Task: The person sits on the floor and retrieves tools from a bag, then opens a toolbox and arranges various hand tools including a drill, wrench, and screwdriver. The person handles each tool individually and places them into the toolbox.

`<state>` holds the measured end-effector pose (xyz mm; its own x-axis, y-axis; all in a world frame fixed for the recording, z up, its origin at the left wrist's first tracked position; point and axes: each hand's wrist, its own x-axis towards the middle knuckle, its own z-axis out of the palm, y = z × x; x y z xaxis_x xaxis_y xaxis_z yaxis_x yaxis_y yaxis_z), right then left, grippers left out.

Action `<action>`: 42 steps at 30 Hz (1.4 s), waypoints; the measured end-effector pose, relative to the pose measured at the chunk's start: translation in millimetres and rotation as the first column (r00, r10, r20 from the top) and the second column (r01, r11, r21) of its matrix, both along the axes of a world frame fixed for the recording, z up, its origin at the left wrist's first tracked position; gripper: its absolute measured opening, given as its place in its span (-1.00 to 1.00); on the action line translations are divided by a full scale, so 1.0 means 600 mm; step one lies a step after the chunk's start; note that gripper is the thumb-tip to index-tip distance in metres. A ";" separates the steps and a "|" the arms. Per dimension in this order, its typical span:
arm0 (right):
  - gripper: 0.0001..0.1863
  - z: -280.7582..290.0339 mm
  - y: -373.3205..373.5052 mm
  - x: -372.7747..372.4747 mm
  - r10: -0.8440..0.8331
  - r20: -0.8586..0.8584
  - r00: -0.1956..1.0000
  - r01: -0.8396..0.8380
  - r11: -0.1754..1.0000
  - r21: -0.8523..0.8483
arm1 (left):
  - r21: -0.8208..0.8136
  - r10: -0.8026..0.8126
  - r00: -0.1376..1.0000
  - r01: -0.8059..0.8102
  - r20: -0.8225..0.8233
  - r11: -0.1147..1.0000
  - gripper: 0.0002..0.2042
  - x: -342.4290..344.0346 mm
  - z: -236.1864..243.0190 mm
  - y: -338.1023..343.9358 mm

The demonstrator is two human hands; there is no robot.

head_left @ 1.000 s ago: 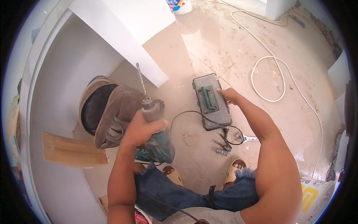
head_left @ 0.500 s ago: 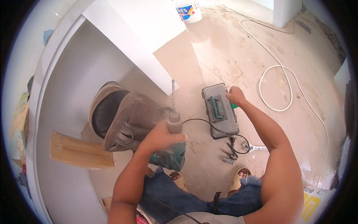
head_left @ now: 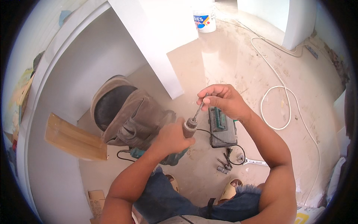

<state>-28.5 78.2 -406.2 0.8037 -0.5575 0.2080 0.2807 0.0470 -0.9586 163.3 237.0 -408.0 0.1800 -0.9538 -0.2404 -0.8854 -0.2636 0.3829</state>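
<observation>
My left hand [head_left: 172,137] is wrapped round the front of a teal corded power drill [head_left: 176,158], just behind its keyed chuck [head_left: 190,126]. A twisted drill bit [head_left: 199,111] sticks up and slightly right out of the chuck. Thumb and fingers of my right hand [head_left: 226,102] pinch the bit near its tip. Below that hand lies a toolbox [head_left: 228,137] with a clear lid and green handle, its far end hidden by the hand. The drill's black cord loops across the toolbox.
A brown backpack [head_left: 141,125] stands left of the drill, with a strip of cardboard [head_left: 74,138] beside it. Near my feet lie an adjustable wrench [head_left: 255,162] and small metal tool parts [head_left: 223,168]. A white cable [head_left: 261,102] coils at right; a paint bucket [head_left: 206,22] stands far off.
My right hand has left the toolbox and moved left to take hold of the bit's tip. The drill has tilted rightward and moved slightly right in my left hand; the view has shifted.
</observation>
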 end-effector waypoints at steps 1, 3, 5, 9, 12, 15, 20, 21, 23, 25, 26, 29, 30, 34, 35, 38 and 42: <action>-0.69 -0.002 0.001 -0.001 -0.003 0.004 1.000 0.003 1.000 0.012 | 0.013 0.006 1.000 -0.005 -0.004 1.000 -0.30 -0.001 0.001 -0.001; -0.70 0.000 0.003 -0.002 -0.011 0.018 1.000 0.010 0.998 0.061 | 0.046 0.019 1.000 -0.018 -0.013 0.999 -0.29 -0.003 0.005 0.000; -0.72 0.007 0.007 -0.004 -0.024 0.037 0.999 0.018 0.991 0.134 | 0.030 0.010 1.000 -0.009 -0.024 1.000 -0.27 -0.004 0.006 0.000; -0.76 -0.003 0.002 0.000 -0.105 0.002 0.995 0.104 0.993 0.060 | 0.045 -0.021 0.996 0.025 -0.092 0.999 -0.27 0.000 0.000 -0.002; -0.80 -0.012 -0.001 0.005 -0.137 -0.010 0.991 0.137 0.990 0.040 | 0.071 -0.008 0.977 0.023 -0.211 0.997 -0.31 0.003 -0.009 -0.002; -0.78 -0.009 0.002 0.007 -0.162 -0.040 0.986 0.163 0.986 0.020 | 0.078 -0.017 0.965 0.038 -0.261 0.996 -0.35 -0.001 -0.012 -0.002; -0.74 -0.008 0.009 0.011 -0.075 -0.060 0.995 0.078 0.996 0.051 | 0.072 -0.037 0.899 0.077 -0.436 0.994 -0.45 0.001 -0.007 -0.001; -0.74 -0.011 0.012 0.010 -0.034 -0.063 0.997 0.037 0.998 0.049 | 0.071 -0.037 0.888 0.078 -0.459 0.994 -0.47 -0.002 -0.003 -0.001; -0.72 -0.022 0.019 0.011 0.046 -0.069 0.997 -0.043 0.998 0.046 | 0.098 -0.033 0.865 0.094 -0.500 0.991 -0.49 -0.004 0.010 -0.007; -0.71 -0.035 0.025 0.018 0.092 -0.082 0.992 -0.087 0.994 0.068 | 0.115 -0.021 0.856 0.094 -0.517 0.989 -0.51 -0.002 0.015 -0.008; -0.70 -0.038 0.027 0.021 0.114 -0.087 0.990 -0.107 0.991 0.079 | 0.116 -0.018 0.856 0.091 -0.516 0.989 -0.52 0.000 0.016 -0.008; -0.78 -0.021 0.036 0.027 0.093 -0.125 0.988 -0.084 0.993 0.080 | 0.139 -0.003 0.884 0.077 -0.467 0.987 -0.54 0.006 0.019 -0.007; -0.79 -0.025 0.038 0.027 0.048 -0.118 0.992 -0.042 0.998 0.051 | 0.155 0.002 0.894 0.075 -0.448 0.985 -0.54 0.005 0.015 -0.004; -0.79 -0.037 0.015 0.026 -0.104 -0.052 0.993 0.105 0.994 0.016 | 0.065 -0.022 0.901 0.056 -0.434 0.996 -0.56 0.008 -0.019 -0.005; -0.78 -0.043 0.001 0.027 -0.131 -0.012 0.991 0.132 0.989 0.069 | 0.109 0.001 0.893 0.053 -0.451 0.993 -0.52 0.009 -0.024 -0.008; -0.64 -0.028 -0.025 -0.019 -0.268 0.034 0.963 0.265 0.962 0.072 | 0.224 -0.032 0.915 0.132 -0.403 0.966 -0.47 -0.010 -0.066 -0.021; -0.43 -0.064 -0.066 -0.077 -0.316 -0.206 0.926 0.310 0.949 -0.063 | 0.368 -0.172 0.973 0.218 -0.154 0.904 -0.36 -0.019 -0.180 -0.013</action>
<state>-74.5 38.5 -444.6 0.6162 -0.7842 0.0727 0.0684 -0.0387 -0.9969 152.1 229.0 -516.0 -0.0512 -0.7989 -0.5993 -0.8898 -0.2360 0.3906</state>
